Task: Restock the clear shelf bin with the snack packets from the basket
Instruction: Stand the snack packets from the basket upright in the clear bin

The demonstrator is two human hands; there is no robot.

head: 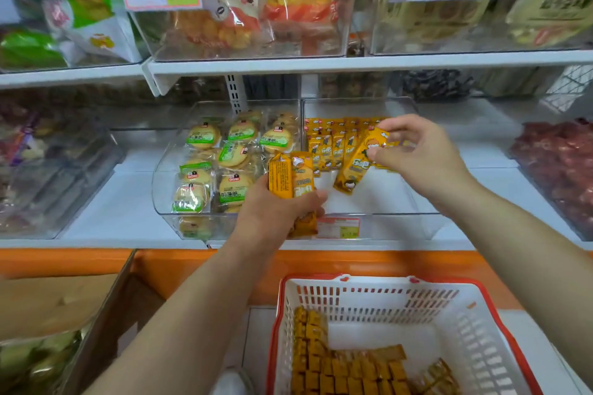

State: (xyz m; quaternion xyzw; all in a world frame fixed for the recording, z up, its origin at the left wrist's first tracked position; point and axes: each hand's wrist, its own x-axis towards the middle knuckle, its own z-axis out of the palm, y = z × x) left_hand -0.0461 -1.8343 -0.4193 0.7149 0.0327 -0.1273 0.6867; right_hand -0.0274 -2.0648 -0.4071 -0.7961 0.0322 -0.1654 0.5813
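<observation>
White shelf boards (pixel 353 62) run in tiers under bright, even light; an orange ledge (pixel 353 261) fronts the lower one, and a cardboard box (pixel 57 301) sits at lower left.

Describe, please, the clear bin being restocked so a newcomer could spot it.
On the white shelf above the red-rimmed basket, two clear bins sit side by side. It is the right bin, holding slim orange packets, not the round green-labelled cakes of its neighbour.

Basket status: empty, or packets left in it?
Partly full. Orange snack packets lie in rows along the left side and near end of the basket; the rest of its floor shows bare white.
</observation>
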